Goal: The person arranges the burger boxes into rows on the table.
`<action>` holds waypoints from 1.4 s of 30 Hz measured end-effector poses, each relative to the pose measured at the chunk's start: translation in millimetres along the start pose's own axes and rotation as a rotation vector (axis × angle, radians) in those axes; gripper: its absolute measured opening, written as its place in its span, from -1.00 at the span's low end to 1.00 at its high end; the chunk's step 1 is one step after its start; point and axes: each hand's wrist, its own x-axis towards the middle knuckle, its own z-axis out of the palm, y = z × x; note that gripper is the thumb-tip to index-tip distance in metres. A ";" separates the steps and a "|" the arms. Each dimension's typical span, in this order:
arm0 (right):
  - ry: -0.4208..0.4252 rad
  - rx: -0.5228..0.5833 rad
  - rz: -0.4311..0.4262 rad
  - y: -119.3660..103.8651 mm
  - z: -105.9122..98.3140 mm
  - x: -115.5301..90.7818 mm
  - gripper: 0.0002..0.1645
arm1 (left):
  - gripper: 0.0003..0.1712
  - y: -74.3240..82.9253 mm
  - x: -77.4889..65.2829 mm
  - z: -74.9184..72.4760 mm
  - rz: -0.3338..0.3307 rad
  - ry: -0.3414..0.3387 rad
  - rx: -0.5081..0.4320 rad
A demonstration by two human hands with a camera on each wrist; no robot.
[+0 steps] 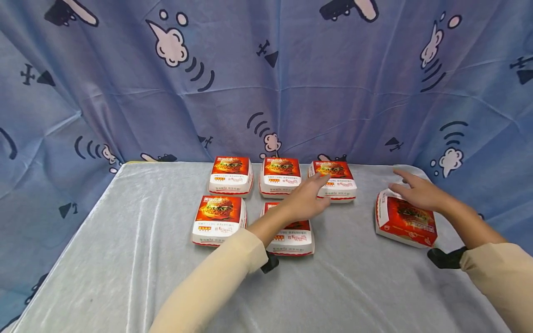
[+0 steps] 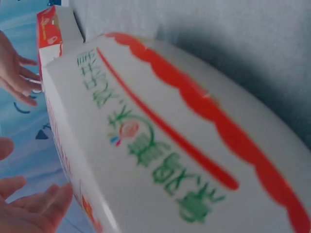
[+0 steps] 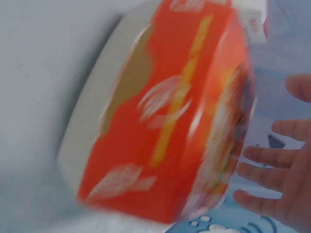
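My left hand (image 1: 306, 198) reaches over the front burger box (image 1: 293, 238) and partly hides it. Its fingers are extended, with the tips overlapping the back right burger box (image 1: 333, 182) in the head view. In the left wrist view, the hand (image 2: 36, 208) shows relaxed fingers beside a white box side (image 2: 146, 131) with green lettering. On the right, my right hand (image 1: 422, 192) is over a turned burger box (image 1: 410, 219), fingers spread and holding nothing. The right wrist view shows that hand (image 3: 286, 165) beside the blurred red box (image 3: 160, 111).
Two more burger boxes stand in the back row, at left (image 1: 231, 175) and middle (image 1: 280, 177). Another box (image 1: 219, 219) is at the front left. All stand on a grey cloth-covered table (image 1: 104, 259), with a blue patterned curtain (image 1: 233, 69) behind its far edge.
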 end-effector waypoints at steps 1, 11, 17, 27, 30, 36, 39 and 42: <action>-0.001 0.003 0.004 4.9 0.2 -2.7 -0.12 | -0.27 0.6 -1.1 1.1 -0.002 -0.010 -0.007; -0.005 0.019 0.039 28.0 3.1 -21.1 -0.23 | -0.22 13.7 -8.4 18.4 0.050 -0.068 0.005; 0.012 0.056 0.004 34.5 4.4 -27.5 -0.29 | -0.22 19.3 -10.7 27.7 0.062 -0.102 -0.002; 0.045 0.080 -0.059 31.7 21.5 -32.8 -0.24 | -0.21 21.9 -12.0 37.8 0.072 -0.137 0.000; 0.058 0.084 -0.085 27.3 24.7 -33.6 -0.26 | -0.21 20.7 -11.9 37.7 0.077 -0.147 0.015; 0.054 0.099 -0.129 17.6 29.3 -35.6 -0.30 | -0.22 18.3 -12.2 37.7 0.099 -0.208 0.008; 0.050 0.106 -0.158 12.0 32.4 -36.9 -0.31 | -0.23 18.3 -12.2 38.9 0.103 -0.239 0.014; 0.048 0.108 -0.177 5.2 35.6 -37.4 -0.32 | -0.24 18.7 -12.6 40.5 0.110 -0.256 0.026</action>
